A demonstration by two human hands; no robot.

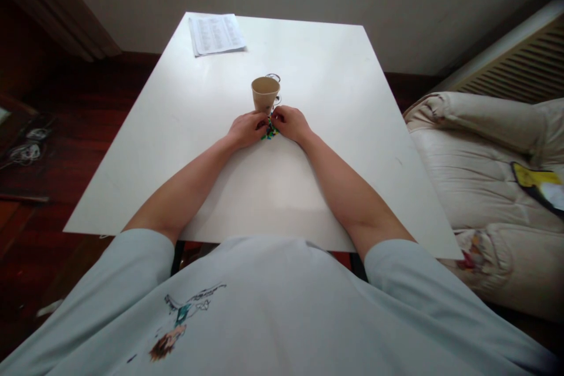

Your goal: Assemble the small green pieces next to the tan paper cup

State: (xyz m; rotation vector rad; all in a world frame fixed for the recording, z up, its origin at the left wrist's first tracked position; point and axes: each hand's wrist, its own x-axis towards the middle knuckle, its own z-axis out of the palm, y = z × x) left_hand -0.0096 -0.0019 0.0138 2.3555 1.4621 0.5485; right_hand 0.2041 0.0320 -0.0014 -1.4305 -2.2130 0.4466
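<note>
Our fingers are curled, left hand (249, 128) and right hand (291, 122) bent in at the small coloured pieces (269, 131); we cannot tell whether they pinch any. Those pieces lie loosely between our hands, on the near side of the brown cup (265, 95), which stands upright, mouth up, long axis vertical. The white table (352, 100) spreads wide past both our arms, its side edges well apart from the cup.

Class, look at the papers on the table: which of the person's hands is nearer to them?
Left. The papers lie at the table's far left corner; the left hand is nearer the person and right of them, the right hand further right still.
</note>
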